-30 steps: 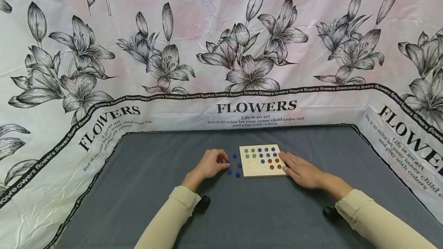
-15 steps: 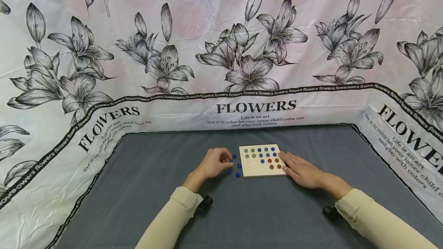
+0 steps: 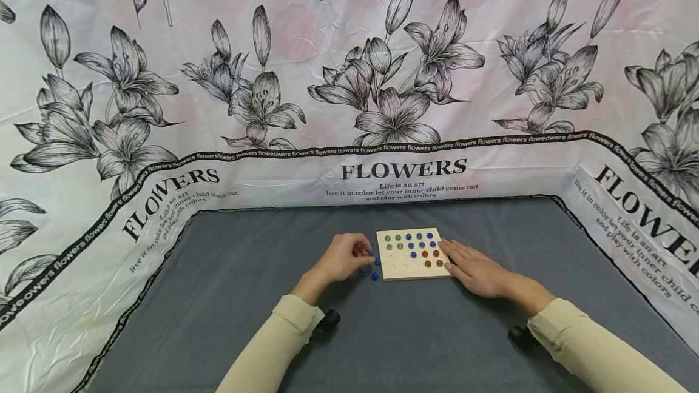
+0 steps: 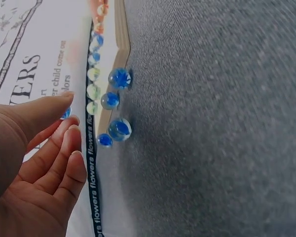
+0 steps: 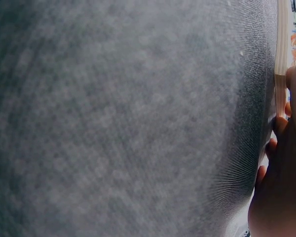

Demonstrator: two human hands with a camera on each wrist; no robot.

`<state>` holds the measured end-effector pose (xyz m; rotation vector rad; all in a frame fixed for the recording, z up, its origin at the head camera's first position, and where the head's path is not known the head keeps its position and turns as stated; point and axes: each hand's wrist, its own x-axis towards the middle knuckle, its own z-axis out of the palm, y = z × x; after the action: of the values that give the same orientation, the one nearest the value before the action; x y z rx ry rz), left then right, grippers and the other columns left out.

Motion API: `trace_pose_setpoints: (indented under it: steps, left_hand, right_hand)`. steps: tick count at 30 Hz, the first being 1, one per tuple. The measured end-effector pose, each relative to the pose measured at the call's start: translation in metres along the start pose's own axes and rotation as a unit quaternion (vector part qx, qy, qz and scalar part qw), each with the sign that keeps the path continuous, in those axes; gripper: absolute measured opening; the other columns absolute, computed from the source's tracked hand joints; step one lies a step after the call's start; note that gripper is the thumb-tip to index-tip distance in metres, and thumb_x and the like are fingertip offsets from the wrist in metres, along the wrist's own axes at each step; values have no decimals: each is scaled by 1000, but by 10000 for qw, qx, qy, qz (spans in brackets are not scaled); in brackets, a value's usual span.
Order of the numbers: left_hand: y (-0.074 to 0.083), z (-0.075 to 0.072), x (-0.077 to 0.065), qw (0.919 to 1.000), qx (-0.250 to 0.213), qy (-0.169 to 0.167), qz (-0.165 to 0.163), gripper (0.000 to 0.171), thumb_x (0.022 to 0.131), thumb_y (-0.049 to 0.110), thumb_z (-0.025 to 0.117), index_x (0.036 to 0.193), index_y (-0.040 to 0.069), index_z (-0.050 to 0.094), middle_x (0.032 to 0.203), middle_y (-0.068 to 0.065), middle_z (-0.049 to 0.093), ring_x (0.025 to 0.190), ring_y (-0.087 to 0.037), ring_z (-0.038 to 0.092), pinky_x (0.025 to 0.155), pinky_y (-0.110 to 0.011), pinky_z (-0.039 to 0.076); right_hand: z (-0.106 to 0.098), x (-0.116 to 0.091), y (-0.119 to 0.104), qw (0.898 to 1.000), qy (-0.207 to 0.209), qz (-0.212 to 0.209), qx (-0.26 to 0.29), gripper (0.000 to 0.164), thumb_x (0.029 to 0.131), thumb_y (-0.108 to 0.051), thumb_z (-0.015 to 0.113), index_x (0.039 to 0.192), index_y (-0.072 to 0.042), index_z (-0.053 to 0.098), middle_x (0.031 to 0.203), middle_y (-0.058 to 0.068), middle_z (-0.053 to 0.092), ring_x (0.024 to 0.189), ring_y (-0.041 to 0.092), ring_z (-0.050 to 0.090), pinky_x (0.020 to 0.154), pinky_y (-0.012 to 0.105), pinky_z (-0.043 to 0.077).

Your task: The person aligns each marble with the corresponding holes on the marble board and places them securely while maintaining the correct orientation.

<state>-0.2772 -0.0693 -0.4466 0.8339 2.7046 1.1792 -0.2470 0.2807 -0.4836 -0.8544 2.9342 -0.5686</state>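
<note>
My left hand [image 3: 344,258] pinches a blue marble [image 4: 66,113] between thumb and fingertips, held up off the cloth just left of the wooden board [image 3: 401,270]. Several loose blue marbles [image 4: 120,129] lie on the cloth along the board's left edge, below that hand. Set in the board's hollows are green marbles [image 3: 388,239] at the back left, blue marbles [image 3: 429,236] at the back right and middle, and amber marbles [image 3: 427,264] at the front right. Bare hollows [image 3: 405,265] show at its front left. My right hand [image 3: 477,268] rests against the board's right edge, fingers extended.
Dark grey cloth [image 3: 415,332] covers the table. Behind and beside it hangs a white flower-printed curtain [image 3: 284,181]. A black wrist device [image 3: 327,322] sits under the left forearm, another black device [image 3: 522,337] under the right.
My left hand has moved right, toward the board, carrying the blue marble, and now covers some loose marbles in the head view. The right hand and board stay put.
</note>
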Motion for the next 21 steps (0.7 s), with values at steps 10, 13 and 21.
trace_pose_setpoints:
  steps: [10,13,21]
  left_hand:
    - [11,6,5,9999,36,-98,62,12,94,10,75,103,3,71,88,-1,66,75,-10,60,68,-25,51]
    - [12,8,7,9998,22,-112,144,10,94,9,75,101,4,71,88,-1,66,76,-10,60,69,-25,51]
    - [17,14,10,9995,-68,-158,254,9,94,8,75,100,5,71,88,-1,66,77,-10,60,71,-24,51]
  right_hand:
    - [-10,-2,-16,9995,-199,209,109,58,112,-30,40,158,3,30,163,26,28,149,49,25,117,65,23]
    - [-11,-3,-16,9995,-228,224,78,58,112,-30,39,159,2,29,164,25,27,150,49,24,117,65,23]
    - [-10,-3,-16,9995,-223,220,107,58,112,-30,40,158,3,29,164,25,27,149,49,25,117,65,22]
